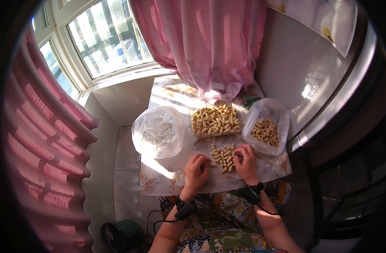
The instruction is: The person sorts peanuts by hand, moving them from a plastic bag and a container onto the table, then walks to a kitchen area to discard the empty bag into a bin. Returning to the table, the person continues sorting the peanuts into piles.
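Observation:
Between my two hands lies a small loose pile of peanuts in their shells (223,157) on the patterned tabletop. My left hand (197,170) rests at the pile's left side with its fingers curled in; what they hold, if anything, is hidden. At the right edge of the pile is my right hand (245,163), its fingers bent and pressed together near the peanuts; its grip is too small to make out. Behind the pile stands a clear plastic box full of peanuts (216,119). A clear bag at the right holds more peanuts (265,131).
A translucent plastic bag (158,131) sits at the table's left. Pink curtains (201,42) hang behind the table and at the far left, beside a bright window (110,38). The patterned table (159,185) ends close in front of me.

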`<state>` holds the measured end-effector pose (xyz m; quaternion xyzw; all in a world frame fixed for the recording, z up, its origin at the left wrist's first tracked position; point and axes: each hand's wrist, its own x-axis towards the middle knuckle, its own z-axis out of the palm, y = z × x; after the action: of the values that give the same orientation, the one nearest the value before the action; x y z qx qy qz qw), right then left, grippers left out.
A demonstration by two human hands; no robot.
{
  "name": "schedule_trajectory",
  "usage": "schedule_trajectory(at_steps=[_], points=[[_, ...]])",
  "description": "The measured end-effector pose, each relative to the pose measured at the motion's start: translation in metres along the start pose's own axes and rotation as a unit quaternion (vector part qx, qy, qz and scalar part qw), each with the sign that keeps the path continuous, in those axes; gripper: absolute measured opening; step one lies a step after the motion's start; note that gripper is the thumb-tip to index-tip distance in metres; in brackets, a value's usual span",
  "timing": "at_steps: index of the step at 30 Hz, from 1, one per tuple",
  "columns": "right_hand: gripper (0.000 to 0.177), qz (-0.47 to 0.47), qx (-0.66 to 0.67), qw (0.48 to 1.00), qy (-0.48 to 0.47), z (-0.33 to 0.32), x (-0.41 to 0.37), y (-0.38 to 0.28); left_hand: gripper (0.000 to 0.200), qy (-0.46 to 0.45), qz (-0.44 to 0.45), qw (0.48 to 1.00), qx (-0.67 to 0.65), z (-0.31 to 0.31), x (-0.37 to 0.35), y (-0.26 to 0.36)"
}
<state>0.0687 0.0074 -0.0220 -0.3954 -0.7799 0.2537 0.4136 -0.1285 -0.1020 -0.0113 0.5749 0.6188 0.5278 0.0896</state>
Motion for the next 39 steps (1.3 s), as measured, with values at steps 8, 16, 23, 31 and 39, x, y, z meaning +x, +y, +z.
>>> schedule_trajectory(at_steps=[8,16,23,31,39], points=[[0.022,-0.018,-0.022,1.000,0.004,-0.0009,0.0004,0.0011,0.022,0.001,-0.002,1.000,0.000,0.0011,-0.0002,-0.0017],[0.018,0.006,-0.008,1.000,-0.016,-0.0004,0.0005,0.0014,0.021,0.009,0.008,1.000,0.005,0.0011,0.0006,-0.0009],[0.016,-0.028,-0.042,0.999,-0.001,-0.0031,0.0031,-0.0019,0.022,0.005,0.006,1.000,0.003,0.0005,0.0007,-0.0001],[0.012,-0.028,-0.034,0.999,0.000,-0.0012,0.0035,-0.0013,0.022,0.000,-0.007,1.000,-0.004,0.0008,-0.0003,-0.0003],[0.012,-0.036,-0.031,0.999,0.002,-0.0024,0.0041,-0.0029,0.021,0.005,-0.001,1.000,0.000,0.0007,0.0007,0.0003]])
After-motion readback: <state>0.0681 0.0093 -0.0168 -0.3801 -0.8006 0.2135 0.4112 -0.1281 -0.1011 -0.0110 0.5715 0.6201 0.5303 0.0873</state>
